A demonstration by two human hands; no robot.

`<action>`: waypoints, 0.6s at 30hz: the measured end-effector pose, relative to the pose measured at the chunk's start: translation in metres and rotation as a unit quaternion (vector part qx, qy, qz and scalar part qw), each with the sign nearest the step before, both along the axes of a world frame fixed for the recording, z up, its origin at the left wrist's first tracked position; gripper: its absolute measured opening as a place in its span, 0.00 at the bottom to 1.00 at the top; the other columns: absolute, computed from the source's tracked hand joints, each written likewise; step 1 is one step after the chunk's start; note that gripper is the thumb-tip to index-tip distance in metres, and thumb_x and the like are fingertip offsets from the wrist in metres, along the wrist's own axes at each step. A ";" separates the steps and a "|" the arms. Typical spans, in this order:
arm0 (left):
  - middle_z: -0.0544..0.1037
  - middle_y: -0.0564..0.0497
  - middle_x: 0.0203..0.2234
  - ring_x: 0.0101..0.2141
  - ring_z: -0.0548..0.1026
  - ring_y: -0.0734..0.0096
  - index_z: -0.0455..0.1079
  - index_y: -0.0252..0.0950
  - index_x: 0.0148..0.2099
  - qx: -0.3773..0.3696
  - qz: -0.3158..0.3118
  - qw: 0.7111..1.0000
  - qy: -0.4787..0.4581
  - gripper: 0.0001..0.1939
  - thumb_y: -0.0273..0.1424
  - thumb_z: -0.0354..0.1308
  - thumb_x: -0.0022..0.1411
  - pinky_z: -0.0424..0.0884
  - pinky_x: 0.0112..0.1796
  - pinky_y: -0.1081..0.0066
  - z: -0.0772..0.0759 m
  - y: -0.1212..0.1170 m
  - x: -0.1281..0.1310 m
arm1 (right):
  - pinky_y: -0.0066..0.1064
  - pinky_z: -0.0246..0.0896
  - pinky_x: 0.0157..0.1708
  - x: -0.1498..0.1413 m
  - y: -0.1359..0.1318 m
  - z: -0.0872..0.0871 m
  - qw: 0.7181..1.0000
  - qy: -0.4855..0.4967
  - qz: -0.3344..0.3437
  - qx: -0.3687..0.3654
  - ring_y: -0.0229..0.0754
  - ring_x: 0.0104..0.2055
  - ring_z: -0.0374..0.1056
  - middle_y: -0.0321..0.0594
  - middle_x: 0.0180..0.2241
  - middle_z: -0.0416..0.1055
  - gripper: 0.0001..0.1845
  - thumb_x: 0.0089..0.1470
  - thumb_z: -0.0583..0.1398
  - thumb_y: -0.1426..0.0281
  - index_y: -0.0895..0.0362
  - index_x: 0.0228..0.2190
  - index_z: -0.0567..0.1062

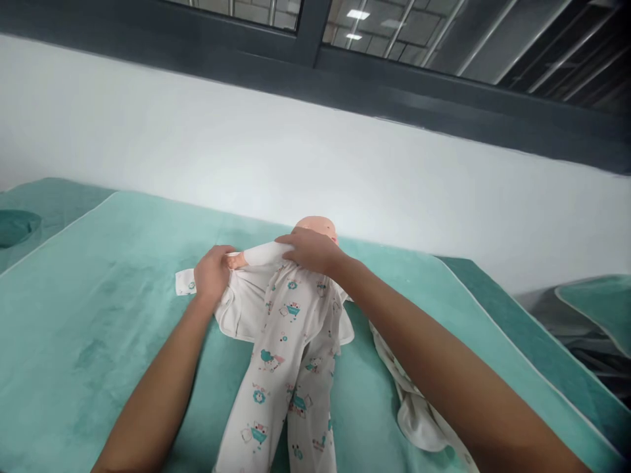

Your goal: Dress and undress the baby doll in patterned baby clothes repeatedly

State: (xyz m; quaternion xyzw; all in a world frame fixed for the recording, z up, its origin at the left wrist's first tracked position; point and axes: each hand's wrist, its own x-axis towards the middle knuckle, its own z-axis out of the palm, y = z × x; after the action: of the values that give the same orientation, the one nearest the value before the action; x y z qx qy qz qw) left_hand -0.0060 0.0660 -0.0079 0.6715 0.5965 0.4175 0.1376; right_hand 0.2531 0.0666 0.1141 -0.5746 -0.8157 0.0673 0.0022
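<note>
Pale green fabric covering (123, 263) forms the work surface and extends to a white wall (197, 151). Above the wall, a dark window frame (310, 52) runs across the view, with metal bars (399, 29) behind the opening. A doll (315, 225) lies on the covering near the wall, head toward the wall and legs toward the camera. Patterned trousers (300, 348) cover the legs; their lower ends are outside the view. A white shirt (241, 309) is spread open beneath the doll's torso, its plain inner face exposed at the left.

Left hand (213, 272): closed on the shirt, beside the doll's bare forearm (237, 261). Exact fingertip contact is hidden. A printed cuff (185, 282) projects outward past this hand.

Right hand (310, 251): thumb and fingers closed on a white sleeve (267, 253) at its upper end, next to the doll's head, partly covering it.

A second garment (419, 417) lies crumpled on the covering at the right, partly hidden by the right forearm.
</note>
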 end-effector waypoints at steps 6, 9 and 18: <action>0.80 0.45 0.48 0.49 0.76 0.60 0.74 0.37 0.49 -0.028 -0.021 0.974 -0.222 0.21 0.26 0.53 0.52 0.71 0.53 0.61 -0.005 0.012 -0.001 | 0.36 0.63 0.47 -0.009 -0.001 -0.008 1.000 0.027 -0.003 -0.002 0.50 0.54 0.68 0.42 0.56 0.71 0.25 0.63 0.58 0.62 0.42 0.61 0.70; 0.78 0.44 0.52 0.49 0.78 0.61 0.68 0.39 0.52 -0.038 -0.019 0.895 -0.443 0.25 0.27 0.55 0.49 0.75 0.50 0.60 0.003 0.011 -0.005 | 0.34 0.64 0.43 -0.024 0.005 -0.018 0.999 0.022 0.021 -0.018 0.48 0.51 0.70 0.41 0.54 0.72 0.24 0.63 0.57 0.62 0.43 0.60 0.70; 0.78 0.44 0.48 0.54 0.75 0.60 0.69 0.39 0.48 0.106 0.087 0.971 -0.197 0.12 0.31 0.49 0.64 0.69 0.57 0.56 0.024 -0.008 0.004 | 0.37 0.66 0.39 -0.088 0.030 -0.027 0.985 -0.101 0.099 -0.097 0.52 0.48 0.73 0.46 0.51 0.75 0.18 0.61 0.58 0.69 0.51 0.52 0.76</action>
State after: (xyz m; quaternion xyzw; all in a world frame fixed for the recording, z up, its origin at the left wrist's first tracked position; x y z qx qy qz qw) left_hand -0.0017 0.0585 0.0166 0.5322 0.5662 0.6127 0.1439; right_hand 0.1655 0.0969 0.0866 -0.4919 -0.8544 0.0874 -0.1427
